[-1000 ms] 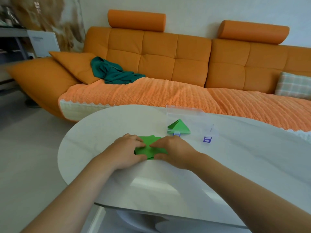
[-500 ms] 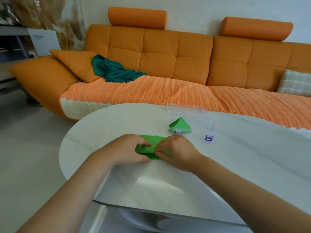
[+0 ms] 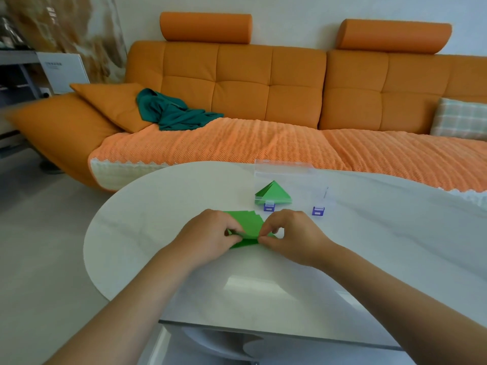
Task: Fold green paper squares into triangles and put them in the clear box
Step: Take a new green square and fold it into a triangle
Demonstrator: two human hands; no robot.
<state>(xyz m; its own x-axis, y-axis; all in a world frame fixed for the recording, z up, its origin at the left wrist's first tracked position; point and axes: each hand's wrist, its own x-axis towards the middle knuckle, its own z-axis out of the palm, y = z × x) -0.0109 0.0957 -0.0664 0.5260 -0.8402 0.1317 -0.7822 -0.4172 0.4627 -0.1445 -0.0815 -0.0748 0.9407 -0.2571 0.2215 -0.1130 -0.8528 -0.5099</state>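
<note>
Your hands are close together on the bench [image 3: 147, 214], just in front of the clear box [image 3: 283, 168], and both are clamped on the green paper [image 3: 245, 225]. Your left hand [image 3: 208, 234] has its fingers curled in and pinches the paper's left side. Your right hand [image 3: 293, 239] pinches the right side between thumb and forefinger, its other fingers bent above. Between your fingertips a fold line runs across the sheet, with a narrow green flap showing below it towards you. On the box side of your hands the paper's far edge shows several stepped corners, so more than one sheet lies there; how many, you cannot tell from this view. The clear box sits open-topped on the bench, apart from the paper. Inside it, at its left end, rests one folded green triangle [image 3: 274, 194], its point turned away from you. Two purple latches [image 3: 268, 207] hang on the box's near wall, one under the triangle and the other [image 3: 318, 211] further right. Behind the box stands an orange sofa [image 3: 263, 85]. A teal cloth [image 3: 176, 113] is crumpled on its seat, well to the left of the box. A checked cushion [image 3: 461, 119] sits far to the box's right.
</note>
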